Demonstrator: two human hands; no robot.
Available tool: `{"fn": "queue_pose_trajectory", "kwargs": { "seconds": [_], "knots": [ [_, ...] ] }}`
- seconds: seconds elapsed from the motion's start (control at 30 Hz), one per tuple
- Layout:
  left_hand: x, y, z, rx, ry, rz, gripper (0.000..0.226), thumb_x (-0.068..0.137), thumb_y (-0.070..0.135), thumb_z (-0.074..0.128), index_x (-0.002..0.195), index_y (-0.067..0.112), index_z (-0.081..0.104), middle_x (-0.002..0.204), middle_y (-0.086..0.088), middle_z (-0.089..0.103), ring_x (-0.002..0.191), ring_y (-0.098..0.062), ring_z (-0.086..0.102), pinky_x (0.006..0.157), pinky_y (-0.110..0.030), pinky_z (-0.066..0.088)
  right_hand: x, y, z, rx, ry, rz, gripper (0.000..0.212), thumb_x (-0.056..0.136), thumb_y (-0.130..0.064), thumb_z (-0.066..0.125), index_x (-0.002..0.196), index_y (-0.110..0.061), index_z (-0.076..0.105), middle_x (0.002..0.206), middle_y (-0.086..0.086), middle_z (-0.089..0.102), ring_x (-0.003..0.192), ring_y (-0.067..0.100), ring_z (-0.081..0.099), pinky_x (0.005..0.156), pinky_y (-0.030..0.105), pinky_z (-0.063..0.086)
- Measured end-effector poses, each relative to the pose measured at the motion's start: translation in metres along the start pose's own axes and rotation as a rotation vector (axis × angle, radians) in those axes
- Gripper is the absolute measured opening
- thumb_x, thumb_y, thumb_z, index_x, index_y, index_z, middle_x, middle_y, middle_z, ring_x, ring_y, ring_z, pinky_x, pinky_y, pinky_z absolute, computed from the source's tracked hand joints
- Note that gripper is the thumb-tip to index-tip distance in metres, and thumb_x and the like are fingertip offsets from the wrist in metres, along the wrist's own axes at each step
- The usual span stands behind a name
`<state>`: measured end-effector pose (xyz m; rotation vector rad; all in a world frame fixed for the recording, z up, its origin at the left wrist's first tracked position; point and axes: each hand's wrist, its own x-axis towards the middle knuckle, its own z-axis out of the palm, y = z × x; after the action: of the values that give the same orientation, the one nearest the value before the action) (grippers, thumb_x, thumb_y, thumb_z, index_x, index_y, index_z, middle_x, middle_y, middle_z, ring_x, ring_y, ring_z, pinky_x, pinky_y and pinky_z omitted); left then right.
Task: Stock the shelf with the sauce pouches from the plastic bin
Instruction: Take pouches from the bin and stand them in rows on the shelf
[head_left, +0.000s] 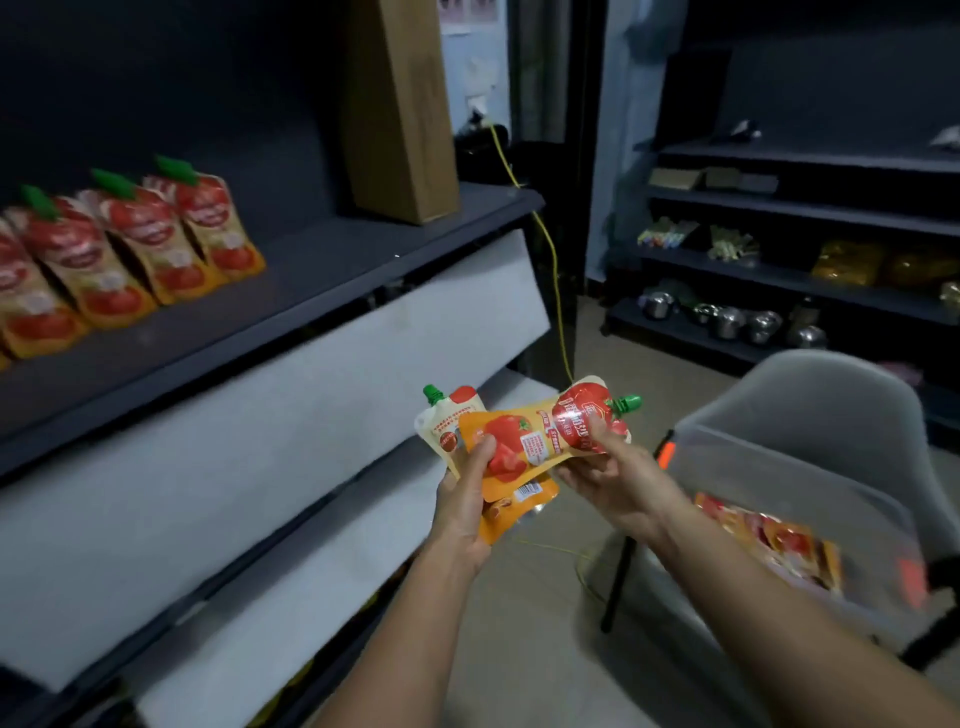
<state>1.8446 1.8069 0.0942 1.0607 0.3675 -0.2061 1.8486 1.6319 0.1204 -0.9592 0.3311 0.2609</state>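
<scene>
Two orange-and-red sauce pouches with green caps are held in front of me, between shelf and bin. The front pouch (545, 431) lies sideways, cap to the right; my right hand (613, 478) grips its upper end and my left hand (467, 499) grips its lower end. A second pouch (447, 421) sits behind it in my left hand, back side showing. Several pouches (135, 249) stand in a row at the left of the dark shelf (332, 260). The clear plastic bin (810, 514) at the right holds more pouches (769, 540).
A tall brown cardboard box (400, 104) stands at the shelf's right end. The bin rests on a grey chair (831, 389). A yellow cable (550, 270) runs down past the shelf. Dark shelves (800, 218) at the far right hold packets and metal pots.
</scene>
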Motion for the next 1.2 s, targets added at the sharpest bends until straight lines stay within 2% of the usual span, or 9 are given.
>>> {"fn": "queue_pose_trajectory", "kwargs": {
  "seconds": [0.2,0.37,0.5,0.67,0.73,0.83,0.93,1.03,1.2],
  "knots": [
    [-0.017,0.081,-0.073,0.026,0.093,0.151,0.060,0.074,0.049,0.073,0.124,0.018,0.061,0.106,-0.010,0.075,0.096,-0.031,0.072,0.089,-0.053,0.056,0.024,0.032,0.131,-0.091,-0.021,-0.109,0.023,0.086,-0.015,0.067,0.106,-0.005,0.061,0.097,0.013,0.072,0.090,0.026,0.069,0.066,0.031,0.055],
    [-0.034,0.160,-0.155,0.030,0.171,0.161,0.068,0.071,0.062,0.065,0.121,0.016,0.062,0.106,-0.014,0.074,0.089,-0.033,0.072,0.053,-0.036,0.057,0.052,0.056,0.240,-0.133,-0.124,-0.154,0.013,0.088,-0.017,0.066,0.096,-0.010,0.060,0.072,0.004,0.070,0.065,0.015,0.067,0.064,0.032,0.052],
    [-0.046,0.217,-0.227,-0.036,0.271,0.213,0.046,0.081,0.043,0.071,0.117,0.014,0.063,0.098,-0.013,0.076,0.082,-0.031,0.075,0.061,-0.048,0.060,0.067,0.075,0.329,-0.144,-0.193,-0.184,0.007,0.088,-0.018,0.066,0.090,-0.014,0.061,0.083,0.006,0.068,0.076,0.019,0.064,0.066,0.034,0.053],
    [-0.067,0.278,-0.308,-0.139,0.352,0.305,0.029,0.087,0.025,0.070,0.113,0.016,0.063,0.093,-0.011,0.076,0.076,-0.030,0.073,0.046,-0.035,0.055,0.076,0.102,0.425,-0.187,-0.330,-0.225,0.007,0.088,-0.018,0.066,0.086,-0.012,0.062,0.078,0.005,0.068,0.061,0.014,0.063,0.057,0.030,0.053],
    [-0.072,0.297,-0.337,-0.210,0.382,0.346,0.033,0.088,0.021,0.069,0.120,0.015,0.062,0.103,-0.012,0.074,0.088,-0.032,0.072,0.052,-0.038,0.057,0.079,0.114,0.455,-0.203,-0.377,-0.247,0.006,0.088,-0.018,0.066,0.086,-0.013,0.063,0.077,0.002,0.068,0.059,0.011,0.062,0.061,0.032,0.051],
    [-0.081,0.318,-0.366,-0.397,0.299,0.375,0.031,0.094,0.020,0.057,0.123,0.010,0.062,0.111,-0.012,0.073,0.104,-0.030,0.068,0.086,-0.048,0.056,0.083,0.133,0.492,-0.240,-0.435,-0.251,0.009,0.087,-0.020,0.068,0.089,-0.013,0.064,0.079,0.001,0.069,0.059,0.010,0.063,0.063,0.031,0.050],
    [-0.083,0.336,-0.388,-0.582,0.246,0.427,0.046,0.097,0.050,0.043,0.111,0.011,0.063,0.109,-0.017,0.072,0.108,-0.032,0.064,0.106,-0.055,0.041,0.090,0.148,0.522,-0.286,-0.451,-0.222,0.011,0.086,-0.021,0.069,0.093,-0.014,0.063,0.090,0.004,0.070,0.074,0.018,0.065,0.069,0.034,0.050],
    [-0.076,0.349,-0.410,-0.682,0.247,0.444,0.069,0.089,0.074,0.032,0.117,0.018,0.061,0.108,-0.020,0.070,0.099,-0.035,0.065,0.090,-0.047,0.050,0.098,0.158,0.546,-0.323,-0.471,-0.204,0.012,0.085,-0.021,0.070,0.093,-0.014,0.063,0.095,0.006,0.070,0.085,0.023,0.066,0.072,0.037,0.051],
    [-0.058,0.365,-0.434,-0.728,0.330,0.454,0.045,0.093,0.056,0.043,0.091,0.014,0.057,0.072,-0.008,0.056,0.063,-0.023,0.056,0.070,-0.036,0.050,0.113,0.163,0.573,-0.384,-0.527,-0.224,0.010,0.086,-0.021,0.069,0.091,-0.015,0.064,0.090,0.003,0.071,0.083,0.023,0.067,0.068,0.036,0.053]
  ]
}}
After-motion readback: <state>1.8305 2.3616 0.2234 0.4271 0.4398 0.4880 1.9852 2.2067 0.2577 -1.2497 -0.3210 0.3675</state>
